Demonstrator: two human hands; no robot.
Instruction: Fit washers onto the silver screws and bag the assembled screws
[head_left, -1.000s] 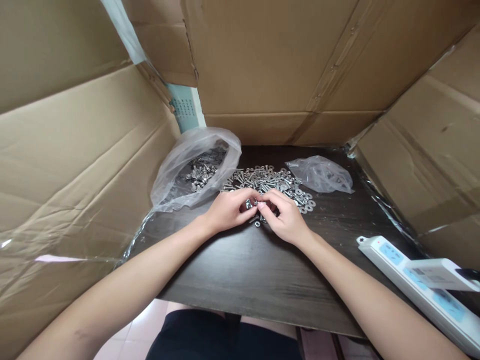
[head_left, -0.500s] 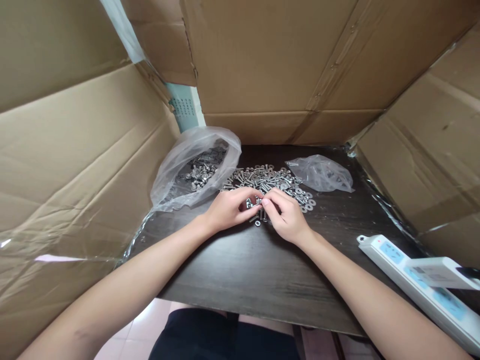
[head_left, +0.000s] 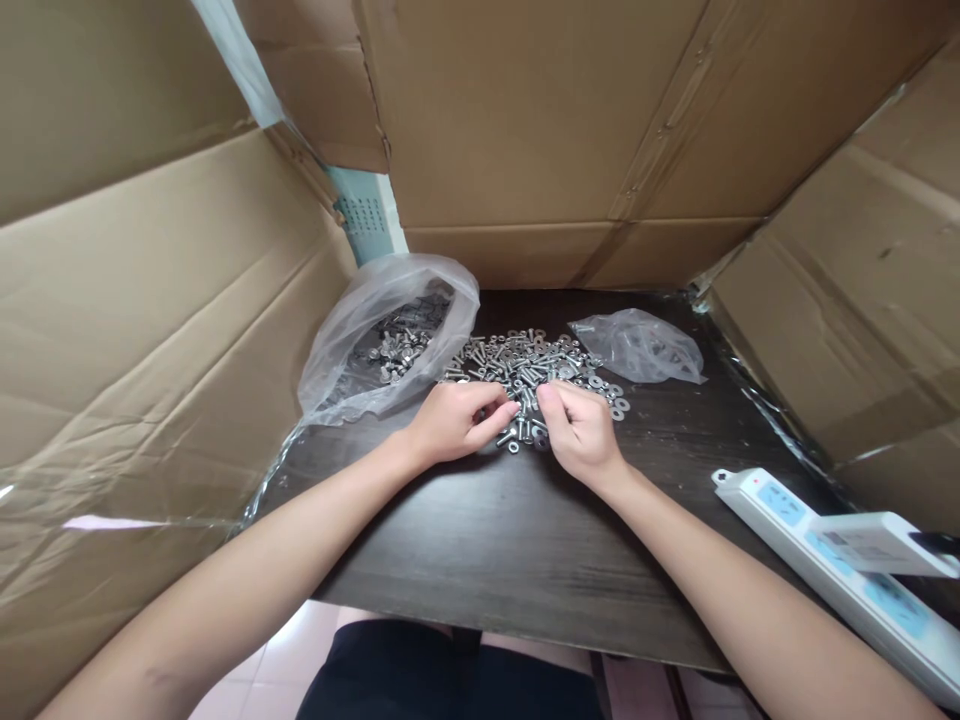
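A loose pile of metal bolts, nuts and washers lies on the dark table, beyond and between my hands. My left hand is at the pile's near left side, its thumb and fingers curled together; whatever they hold is hidden. To the right, my right hand is closed with thumb against forefinger, and anything in it is too small to make out. The hands are apart, with several bolts and a washer on the table between them.
An open clear plastic bag with more bolts stands at the left. A smaller clear bag lies at the back right. Cardboard walls surround the table. A white power strip with a plugged-in adapter is at the right.
My hands have moved apart, the right one shifting slightly right. The small metal parts seen between my fingertips earlier no longer show there, and more of the pile is visible between the hands.
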